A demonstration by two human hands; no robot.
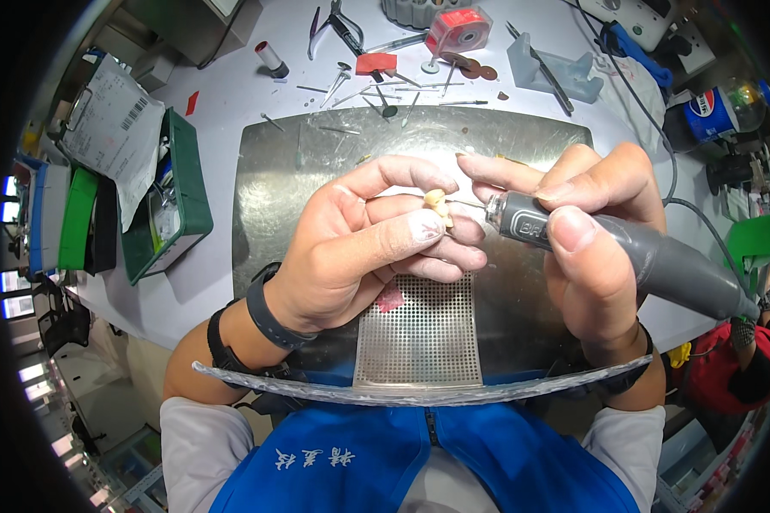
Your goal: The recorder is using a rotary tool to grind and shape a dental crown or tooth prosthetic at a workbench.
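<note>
My left hand [364, 227] pinches a small cream, tooth-shaped dental piece [437, 203] between thumb and fingertips. Pale dust coats those fingers. My right hand [595, 209] is wrapped round a dark grey rotary handpiece [642, 256], held like a pen with its nose to the left. A thin metal bur [466, 202] sticks out of the nose and reaches the dental piece; whether it touches cannot be told. Both hands are above a metal work tray [291, 162] with a perforated grille [419, 342], partly hidden by my left hand.
Loose burs and polishing discs [479, 68] lie beyond the tray, near pliers [346, 30], a red tape dispenser [459, 30] and tweezers [552, 81]. A green box [184, 192] with papers stands left. The handpiece cable [710, 218] curves along the right, near a bottle [719, 111].
</note>
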